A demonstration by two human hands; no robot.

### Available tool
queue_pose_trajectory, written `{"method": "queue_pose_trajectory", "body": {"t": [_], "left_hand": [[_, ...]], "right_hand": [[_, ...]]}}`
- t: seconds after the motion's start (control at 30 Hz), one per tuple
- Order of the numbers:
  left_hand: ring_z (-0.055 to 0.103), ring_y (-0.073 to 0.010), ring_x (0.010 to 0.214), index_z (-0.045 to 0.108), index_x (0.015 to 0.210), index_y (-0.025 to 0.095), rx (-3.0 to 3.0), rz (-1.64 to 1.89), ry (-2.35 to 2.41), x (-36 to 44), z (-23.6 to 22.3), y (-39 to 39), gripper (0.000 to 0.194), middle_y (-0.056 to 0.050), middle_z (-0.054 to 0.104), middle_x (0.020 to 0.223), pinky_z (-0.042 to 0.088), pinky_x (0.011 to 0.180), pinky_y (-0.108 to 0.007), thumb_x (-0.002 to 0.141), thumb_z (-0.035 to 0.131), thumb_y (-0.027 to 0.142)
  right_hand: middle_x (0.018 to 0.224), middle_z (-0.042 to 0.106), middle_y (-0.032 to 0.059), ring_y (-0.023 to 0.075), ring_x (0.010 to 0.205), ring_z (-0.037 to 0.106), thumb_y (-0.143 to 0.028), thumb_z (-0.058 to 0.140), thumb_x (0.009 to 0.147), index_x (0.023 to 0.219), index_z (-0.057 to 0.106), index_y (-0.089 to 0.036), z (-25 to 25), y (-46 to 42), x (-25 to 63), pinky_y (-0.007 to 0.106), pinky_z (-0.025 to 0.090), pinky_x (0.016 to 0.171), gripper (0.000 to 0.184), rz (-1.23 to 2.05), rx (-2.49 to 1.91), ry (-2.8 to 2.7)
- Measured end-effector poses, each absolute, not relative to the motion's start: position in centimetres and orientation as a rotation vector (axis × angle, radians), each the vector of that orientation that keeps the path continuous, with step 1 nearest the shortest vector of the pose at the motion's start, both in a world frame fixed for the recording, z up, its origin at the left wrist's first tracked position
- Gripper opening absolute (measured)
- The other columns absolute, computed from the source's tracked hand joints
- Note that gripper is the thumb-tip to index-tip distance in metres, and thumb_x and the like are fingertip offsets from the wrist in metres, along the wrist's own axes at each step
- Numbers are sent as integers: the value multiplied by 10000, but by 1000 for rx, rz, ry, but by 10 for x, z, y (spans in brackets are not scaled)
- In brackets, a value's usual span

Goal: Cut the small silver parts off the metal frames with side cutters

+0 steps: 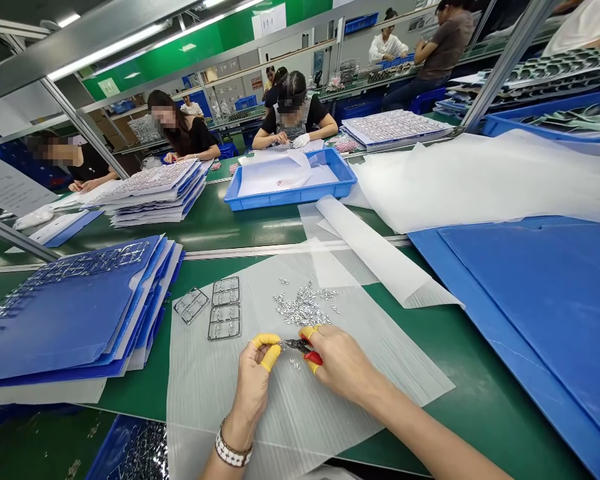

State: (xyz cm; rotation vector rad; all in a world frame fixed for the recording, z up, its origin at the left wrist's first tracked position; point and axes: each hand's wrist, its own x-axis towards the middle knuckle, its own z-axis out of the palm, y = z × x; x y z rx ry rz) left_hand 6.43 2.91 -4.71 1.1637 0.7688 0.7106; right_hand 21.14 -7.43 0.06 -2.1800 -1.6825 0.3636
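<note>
My right hand point(337, 357) is closed round the red handles of a pair of side cutters point(300, 345), their dark jaws pointing left. Facing them, my left hand point(257, 373) pinches a small shiny metallic part point(282, 345) close to the jaw tips; the fingers hide most of it. Yellow finger cots cover fingertips on both hands. A pile of small silvery parts point(305, 305) lies just beyond the cutters, and a few loose parts point(295, 365) lie below them. Left of the pile are rectangular frames point(225, 308) with small parts inside and a tilted one point(191, 305).
A translucent sheet point(220, 407) covers the green bench point(480, 373) under my hands. Blue folders point(80, 313) are stacked left, blue boards point(530, 300) lie right. A rolled sheet point(380, 250) and a blue tray point(290, 197) stand beyond. Several people sit working across the benches.
</note>
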Motion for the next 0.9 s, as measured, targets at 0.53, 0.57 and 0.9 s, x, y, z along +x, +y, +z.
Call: {"method": "queue_pose_trajectory", "body": {"t": [0.53,0.57,0.9], "left_hand": [[604,-158,796,677,840,172,1247,765,756,60,-48,29,201,-42,671,837,463,771,-283,675,723,276],[604,-157,796,677,840,173,1249,766,753,60,-49,29,198,-41,671,837,463,772,-283,678,721,276],[606,-163,799,672,846,171,1271,752,766,60,-46,28,204,-45,672,840,472,769,-288,685,714,290]], "right_hand": [[806,597,54,194,757,524,-92,539,710,959,580,-182,3,-72,207,279,344,673,268,397,-2148,-1710],[806,596,52,194,761,525,-92,539,711,960,578,-184,3,-72,207,278,346,676,268,401,-2145,-1708],[812,597,55,196,762,535,-106,538,724,941,568,-187,1,-73,207,279,355,676,233,399,-2138,-1702]]}}
